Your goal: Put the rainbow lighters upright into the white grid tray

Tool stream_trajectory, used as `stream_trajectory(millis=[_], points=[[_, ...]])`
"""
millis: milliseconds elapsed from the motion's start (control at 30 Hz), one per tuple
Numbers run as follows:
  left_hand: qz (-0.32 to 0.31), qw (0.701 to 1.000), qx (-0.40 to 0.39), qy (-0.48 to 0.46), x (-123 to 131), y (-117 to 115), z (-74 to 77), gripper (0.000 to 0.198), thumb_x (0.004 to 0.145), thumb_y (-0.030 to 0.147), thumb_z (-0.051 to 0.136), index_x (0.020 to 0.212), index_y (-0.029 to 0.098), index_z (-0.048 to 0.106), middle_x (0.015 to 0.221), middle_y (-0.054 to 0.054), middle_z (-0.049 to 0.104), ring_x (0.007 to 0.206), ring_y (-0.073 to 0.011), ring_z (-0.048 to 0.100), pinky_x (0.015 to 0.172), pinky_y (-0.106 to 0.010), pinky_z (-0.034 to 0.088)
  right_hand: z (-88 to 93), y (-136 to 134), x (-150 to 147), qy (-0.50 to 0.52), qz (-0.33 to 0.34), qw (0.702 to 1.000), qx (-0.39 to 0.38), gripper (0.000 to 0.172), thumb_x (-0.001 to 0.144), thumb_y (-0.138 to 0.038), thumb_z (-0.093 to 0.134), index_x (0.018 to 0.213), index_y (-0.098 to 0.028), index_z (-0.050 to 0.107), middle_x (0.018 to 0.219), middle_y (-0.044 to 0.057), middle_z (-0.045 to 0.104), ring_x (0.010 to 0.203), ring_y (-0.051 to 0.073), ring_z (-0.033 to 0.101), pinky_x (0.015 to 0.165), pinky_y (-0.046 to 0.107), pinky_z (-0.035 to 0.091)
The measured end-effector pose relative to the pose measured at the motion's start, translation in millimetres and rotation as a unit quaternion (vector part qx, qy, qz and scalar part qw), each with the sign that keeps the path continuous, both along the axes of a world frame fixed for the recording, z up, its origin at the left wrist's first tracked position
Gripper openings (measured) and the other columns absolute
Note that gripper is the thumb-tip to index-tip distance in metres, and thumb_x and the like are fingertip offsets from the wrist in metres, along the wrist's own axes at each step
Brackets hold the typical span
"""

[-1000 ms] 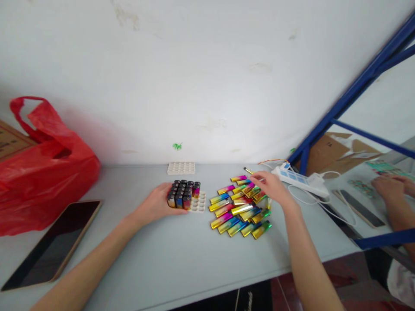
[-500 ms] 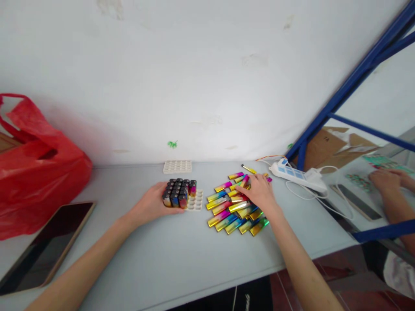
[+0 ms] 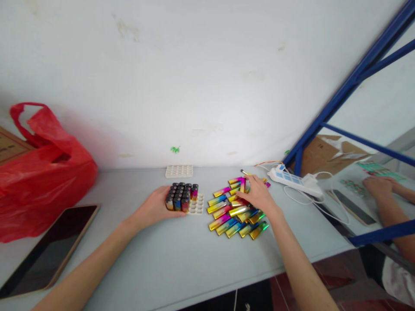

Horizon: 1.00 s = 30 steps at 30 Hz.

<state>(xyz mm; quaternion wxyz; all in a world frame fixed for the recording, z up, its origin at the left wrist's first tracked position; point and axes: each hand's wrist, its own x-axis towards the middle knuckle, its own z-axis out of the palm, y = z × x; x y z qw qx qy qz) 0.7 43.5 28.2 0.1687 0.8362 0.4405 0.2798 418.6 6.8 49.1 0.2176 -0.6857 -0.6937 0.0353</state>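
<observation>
On the left, my left hand point(image 3: 156, 204) is closed round the left side of a block of upright tubes point(image 3: 177, 196), with its thumb along the front. These tubes have black tops and shiny multicoloured bodies. They stand in a white tray with round holes point(image 3: 196, 204), whose right-hand holes show bare. My right hand point(image 3: 258, 194) is over a loose pile of shiny gradient-coloured tubes point(image 3: 230, 224). Its thumb and forefinger close round a pink-and-yellow tube point(image 3: 243, 185) at the top of the pile; the other fingertips are partly hidden.
A second white holed tray point(image 3: 179, 171) lies against the wall. At left are a tablet point(image 3: 48, 250) and a red plastic bag point(image 3: 58, 168). A white power strip point(image 3: 295, 181) with cables lies at right, by a blue metal frame point(image 3: 324, 116). Another person's hands point(image 3: 378, 186) are beyond it.
The pink-and-yellow tube at my right fingers has turned more upright in view. My left hand keeps its hold on the block. The whole view has shifted slightly.
</observation>
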Motion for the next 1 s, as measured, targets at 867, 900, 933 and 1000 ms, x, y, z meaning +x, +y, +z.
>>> stream_trajectory(millis=[867, 900, 933, 1000], points=[[-0.007, 1.0, -0.023, -0.013, 1, -4, 2.2, 0.067, 0.065, 0.066, 0.095, 0.117, 0.031, 0.074, 0.12, -0.009, 0.084, 0.111, -0.0398, 0.079, 0.099, -0.052, 0.065, 8.1, 12, -136, 0.623, 0.139, 0.766, -0.08, 0.069, 0.078, -0.052, 0.096, 0.136, -0.029, 0.067, 0.09, -0.004, 0.069, 0.057, 0.013, 0.066, 0.053, 0.03, 0.063], [-0.008, 1.0, -0.023, -0.012, 1, -4, 1.6, 0.067, 0.065, 0.066, 0.095, 0.117, 0.03, 0.074, 0.121, -0.01, 0.084, 0.112, -0.0398, 0.079, 0.1, -0.052, 0.065, 7.5, 10, -137, 0.621, 0.137, 0.768, -0.081, 0.061, 0.079, -0.054, 0.095, 0.128, -0.027, 0.07, 0.091, -0.004, 0.069, 0.057, 0.012, 0.065, 0.052, 0.03, 0.063], [-0.008, 1.0, -0.023, -0.011, 0, -3, 0.9, 0.068, 0.065, 0.067, 0.095, 0.118, 0.029, 0.073, 0.121, -0.01, 0.083, 0.112, -0.04, 0.079, 0.1, -0.052, 0.064, 7.3, 9, -137, 0.619, 0.134, 0.769, -0.082, 0.053, 0.08, -0.056, 0.094, 0.118, -0.025, 0.072, 0.091, -0.003, 0.068, 0.055, 0.011, 0.063, 0.05, 0.03, 0.062], [-0.008, 1.0, -0.022, -0.007, 0, -2, -0.5, 0.07, 0.065, 0.068, 0.096, 0.117, 0.026, 0.073, 0.119, -0.011, 0.083, 0.112, -0.0407, 0.079, 0.1, -0.052, 0.064, 7.0, 8, -138, 0.619, 0.123, 0.771, -0.084, 0.045, 0.083, -0.061, 0.09, 0.096, -0.023, 0.069, 0.09, -0.003, 0.066, 0.049, 0.008, 0.057, 0.043, 0.027, 0.057]])
